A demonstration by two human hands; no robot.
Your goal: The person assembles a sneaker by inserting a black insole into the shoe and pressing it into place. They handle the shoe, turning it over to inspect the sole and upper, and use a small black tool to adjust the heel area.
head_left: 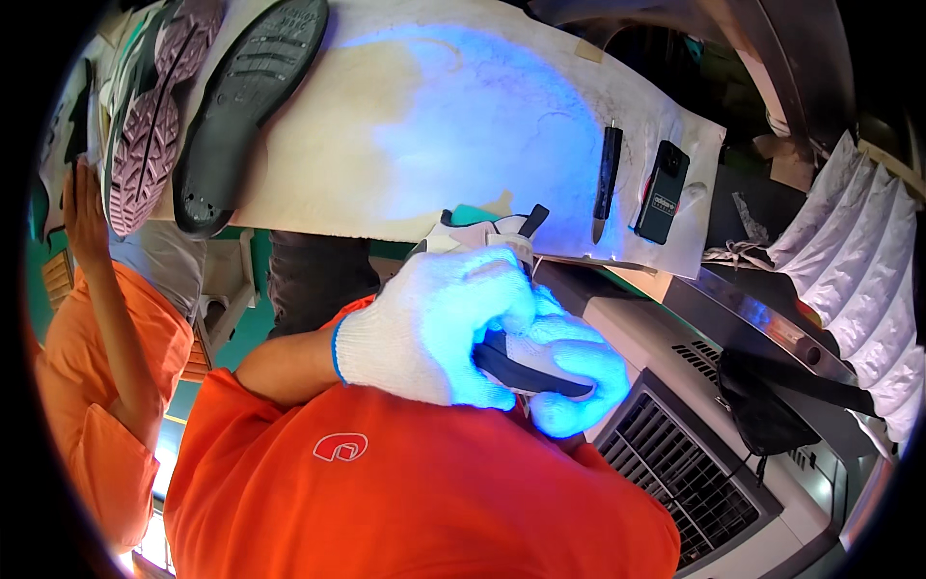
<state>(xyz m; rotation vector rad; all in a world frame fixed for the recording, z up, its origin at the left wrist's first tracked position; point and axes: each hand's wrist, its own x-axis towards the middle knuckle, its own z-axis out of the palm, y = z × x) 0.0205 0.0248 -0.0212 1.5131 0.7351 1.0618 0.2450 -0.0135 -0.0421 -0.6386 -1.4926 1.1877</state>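
Note:
Close to my chest, at the table's near edge, I hold a shoe in white and grey with black parts. A dark tab and a bit of teal show at its far end. My left hand, in a white knit glove with a blue cuff edge, is closed over its middle. On the nearer end my right hand, gloved too, wraps round the shoe beside a black edge strip. Blue light falls on both gloves. Much of the shoe is hidden behind the fingers.
On the pale table lie a black sole, a shoe with a pinkish sole, a dark-handled knife and a phone. A co-worker's hand is at the left. A vented grey machine and white ribbed duct stand right.

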